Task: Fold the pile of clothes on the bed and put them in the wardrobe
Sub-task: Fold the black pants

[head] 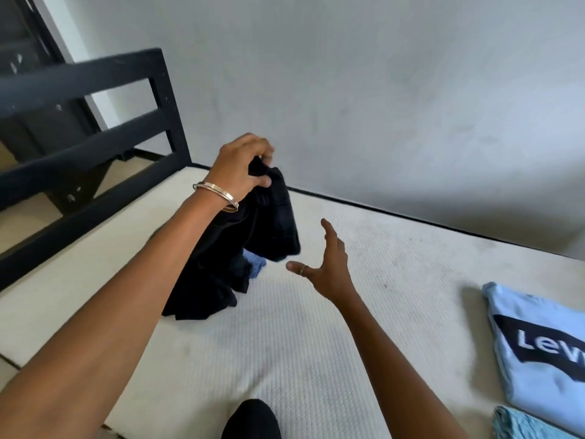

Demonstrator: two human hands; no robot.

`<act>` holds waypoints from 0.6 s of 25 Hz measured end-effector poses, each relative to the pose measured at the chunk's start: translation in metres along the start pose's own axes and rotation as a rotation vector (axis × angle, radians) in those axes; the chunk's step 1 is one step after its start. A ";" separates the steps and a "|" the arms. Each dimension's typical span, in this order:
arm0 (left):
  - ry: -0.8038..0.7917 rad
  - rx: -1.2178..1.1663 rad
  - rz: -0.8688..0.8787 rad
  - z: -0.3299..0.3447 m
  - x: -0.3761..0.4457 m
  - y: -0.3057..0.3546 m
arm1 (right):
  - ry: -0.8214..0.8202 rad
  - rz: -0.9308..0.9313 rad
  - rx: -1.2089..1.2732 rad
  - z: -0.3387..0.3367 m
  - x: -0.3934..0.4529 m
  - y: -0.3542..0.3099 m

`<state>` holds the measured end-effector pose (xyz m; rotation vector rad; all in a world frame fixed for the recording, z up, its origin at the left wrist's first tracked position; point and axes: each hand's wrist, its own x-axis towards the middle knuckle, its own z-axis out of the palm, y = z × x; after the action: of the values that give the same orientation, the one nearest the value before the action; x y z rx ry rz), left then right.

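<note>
My left hand (243, 166) grips the top of a black garment (272, 223) and lifts it above the white mattress (285, 343). The cloth hangs down to a small heap of dark clothes (205, 289) near the bed's left end. A bit of pale blue fabric (254, 264) peeks out from under the heap. To the right of the hanging cloth, my right hand (326, 264) hovers with fingers spread, holding nothing. At the right edge lies a folded light blue T-shirt (538, 343) with a dark logo. A folded teal piece (522, 426) sits just below it.
A black slatted bed frame (95, 128) rises at the left end of the mattress. A grey wall (380, 106) runs along the far side of the bed. My dark-clad knee (251, 419) shows at the bottom edge.
</note>
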<state>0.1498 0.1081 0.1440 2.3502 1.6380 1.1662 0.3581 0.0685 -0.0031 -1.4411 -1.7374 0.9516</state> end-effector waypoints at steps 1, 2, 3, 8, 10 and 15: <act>0.006 -0.043 0.013 -0.008 0.006 0.024 | -0.026 0.035 -0.054 -0.009 -0.003 -0.006; 0.010 -0.093 0.031 -0.018 0.010 0.050 | -0.025 0.061 -0.057 -0.021 -0.010 -0.011; 0.013 -0.140 0.047 -0.027 0.012 0.075 | 0.016 0.065 0.020 -0.034 -0.019 -0.014; -0.021 -0.144 0.106 -0.067 0.027 0.156 | 0.467 -0.069 0.243 -0.152 -0.057 -0.027; -0.127 -0.053 0.047 -0.074 0.028 0.166 | 0.607 -0.139 0.252 -0.216 -0.074 -0.045; -0.198 -0.183 -0.075 -0.062 0.023 0.174 | 0.715 -0.253 0.223 -0.322 -0.113 -0.080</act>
<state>0.2532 0.0287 0.2769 2.1935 1.4739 0.9873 0.6131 -0.0162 0.2223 -1.1788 -1.1949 0.3986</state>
